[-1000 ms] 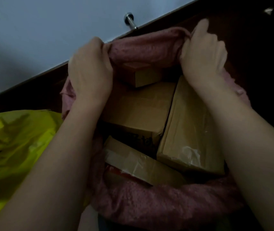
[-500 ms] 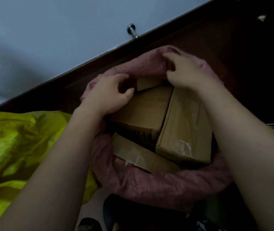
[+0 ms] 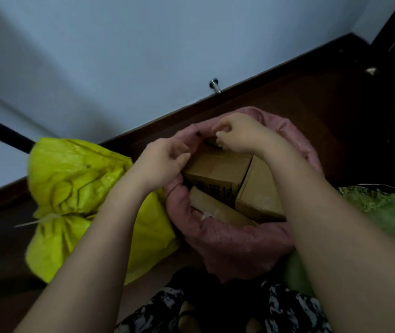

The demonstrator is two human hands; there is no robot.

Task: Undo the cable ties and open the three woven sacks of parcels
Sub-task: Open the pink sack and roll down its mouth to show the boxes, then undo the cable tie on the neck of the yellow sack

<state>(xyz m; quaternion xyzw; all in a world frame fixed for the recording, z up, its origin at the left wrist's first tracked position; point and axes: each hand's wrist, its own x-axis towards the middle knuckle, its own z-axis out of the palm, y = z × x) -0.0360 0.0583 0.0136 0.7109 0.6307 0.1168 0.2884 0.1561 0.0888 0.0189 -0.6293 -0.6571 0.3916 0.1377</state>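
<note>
My left hand (image 3: 161, 164) and right hand (image 3: 238, 133) both pinch the rolled rim of the open pink sack (image 3: 237, 243), between the tied yellow sack (image 3: 78, 193) and the green sack (image 3: 383, 212). 3 boxes (image 3: 218, 170) show inside.

Boxes (image 3: 218, 168) in middle sack (image 3: 239, 239)

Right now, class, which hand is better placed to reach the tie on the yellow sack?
Left, probably: the left hand is beside the yellow sack, whose tie lies on that side. The right hand is farther away at the pink sack.
</note>
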